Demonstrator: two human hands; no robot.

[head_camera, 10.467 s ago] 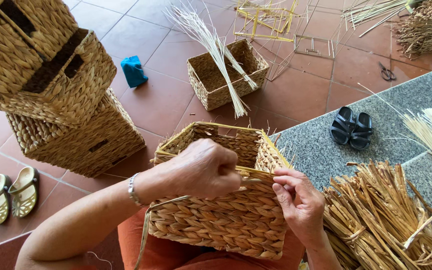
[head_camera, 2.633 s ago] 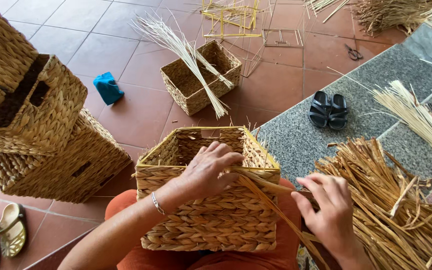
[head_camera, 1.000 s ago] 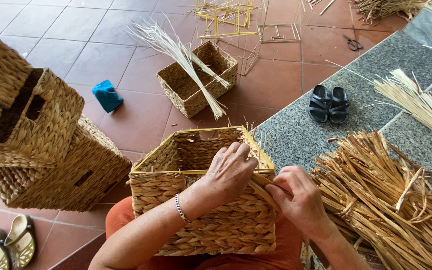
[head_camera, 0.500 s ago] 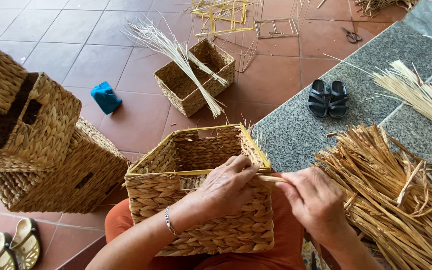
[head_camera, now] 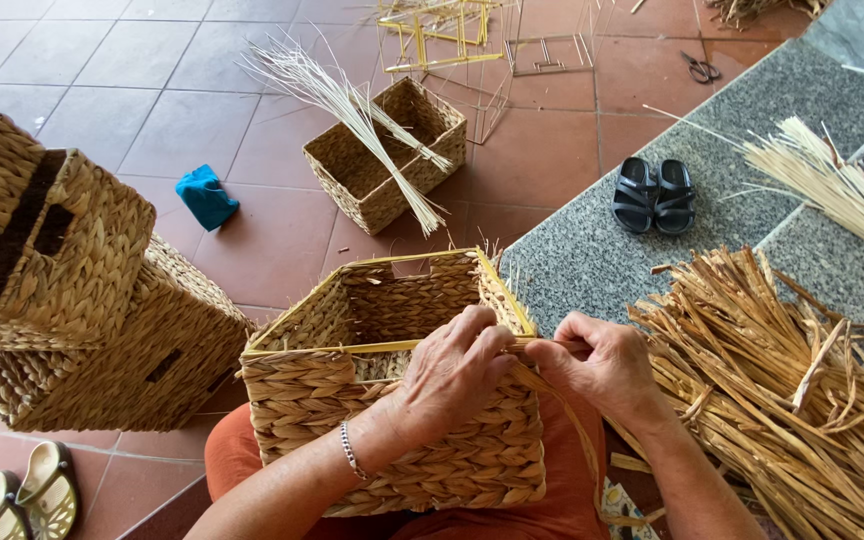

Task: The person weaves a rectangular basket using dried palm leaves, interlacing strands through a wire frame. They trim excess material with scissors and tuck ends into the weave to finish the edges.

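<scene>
- Currently the woven basket (head_camera: 392, 400) sits on the person's lap, near wall facing the camera and opening upward, which puts its rim in reach of both hands.
- Left hand (head_camera: 452, 375) lies over the near rim, fingers curled down and pressed on the weave; it appears to steady the basket and pin the braid in place.
- Right hand (head_camera: 597, 365) is closed narrow at the rim's right corner, fingertips pinching a flat fibre strand (head_camera: 562, 410) that trails down past the basket's right side. How firmly it grips is hard to read, since the fingers overlap the left hand's.
- Both hands meet, touching, at the same stretch of rim, so one holds while the other works the strand.
- A loose pile of dried fibre (head_camera: 782, 400) lies just right of the right arm on the stone ledge (head_camera: 602, 270), close enough to draw from.
- Stacked finished baskets (head_camera: 82, 310) stand to the left; a smaller basket with pale stalks (head_camera: 382, 160) stands on the tiles beyond, well apart.
- Black sandals (head_camera: 654, 195) rest on the ledge; scissors (head_camera: 700, 68) lie far off.
</scene>
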